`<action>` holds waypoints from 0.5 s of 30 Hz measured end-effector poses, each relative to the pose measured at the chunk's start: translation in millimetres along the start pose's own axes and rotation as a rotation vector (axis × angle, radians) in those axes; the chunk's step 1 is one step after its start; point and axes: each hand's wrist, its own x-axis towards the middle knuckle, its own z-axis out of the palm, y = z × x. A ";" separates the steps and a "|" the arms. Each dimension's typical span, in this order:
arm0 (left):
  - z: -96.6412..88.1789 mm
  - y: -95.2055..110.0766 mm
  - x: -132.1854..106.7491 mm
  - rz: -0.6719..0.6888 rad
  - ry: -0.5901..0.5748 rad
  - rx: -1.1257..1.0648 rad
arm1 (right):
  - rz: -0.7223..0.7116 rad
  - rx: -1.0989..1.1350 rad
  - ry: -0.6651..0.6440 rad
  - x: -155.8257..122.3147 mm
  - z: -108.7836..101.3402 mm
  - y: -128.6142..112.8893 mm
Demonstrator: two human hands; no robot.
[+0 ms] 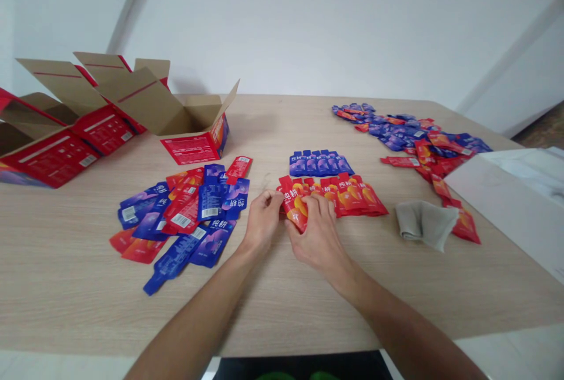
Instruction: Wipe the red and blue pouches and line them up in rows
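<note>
My left hand and my right hand meet at the middle of the wooden table, both pinching a red sachet at the left end of an overlapped row of red sachets. A neat row of blue sachets lies just behind that row. To the left of my left hand lies a loose heap of mixed red and blue sachets.
Several open red cardboard boxes stand at the back left. A long scatter of blue and red sachets runs along the back right. A folded grey cloth lies right of the red row, and a white box sits at the right edge.
</note>
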 end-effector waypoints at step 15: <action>0.9 -0.5 -2.7 0.185 -0.159 0.296 | 0.202 -0.202 0.034 27.4 -3.9 40.2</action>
